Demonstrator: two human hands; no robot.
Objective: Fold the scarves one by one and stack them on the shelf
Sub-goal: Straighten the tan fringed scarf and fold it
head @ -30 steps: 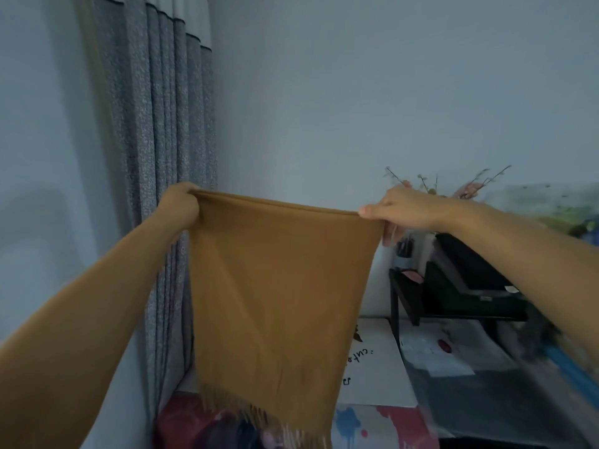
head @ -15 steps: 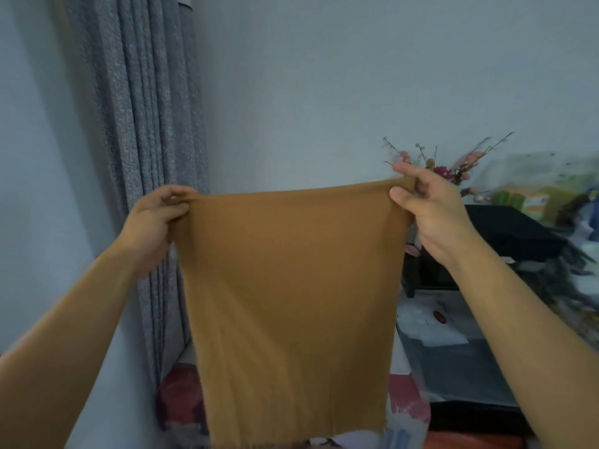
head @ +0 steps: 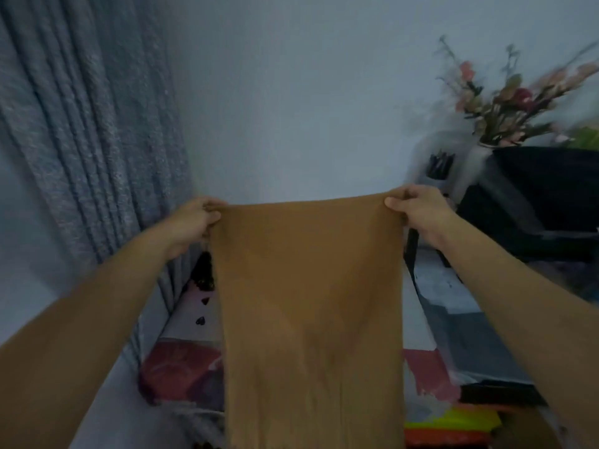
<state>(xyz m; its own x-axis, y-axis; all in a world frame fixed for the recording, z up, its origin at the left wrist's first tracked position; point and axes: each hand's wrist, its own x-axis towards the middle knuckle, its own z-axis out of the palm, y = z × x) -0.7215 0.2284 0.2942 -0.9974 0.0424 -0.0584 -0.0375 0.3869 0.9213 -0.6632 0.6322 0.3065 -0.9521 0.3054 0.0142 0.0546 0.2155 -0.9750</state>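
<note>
Broadly, a pale wall (head: 308, 102) fills the background, with a grey textured curtain (head: 84, 124) hanging in folds down the left side. In front of both, a mustard-brown scarf (head: 311, 312) hangs flat in mid-air at the centre, held up by its two top corners and running down past the bottom edge of the view. Below and behind it lies a patterned surface (head: 181, 374) with red, white and dark patches, partly hidden by the cloth. To the right stands a dark shelf unit (head: 534, 202), blurred, bearing a pale vase of pink flowers (head: 496, 102). The left hand (head: 194, 218) pinches the scarf's upper left corner, fingers curled round the fabric. The right hand (head: 418, 209) pinches the upper right corner the same way, thumb on the near face.
</note>
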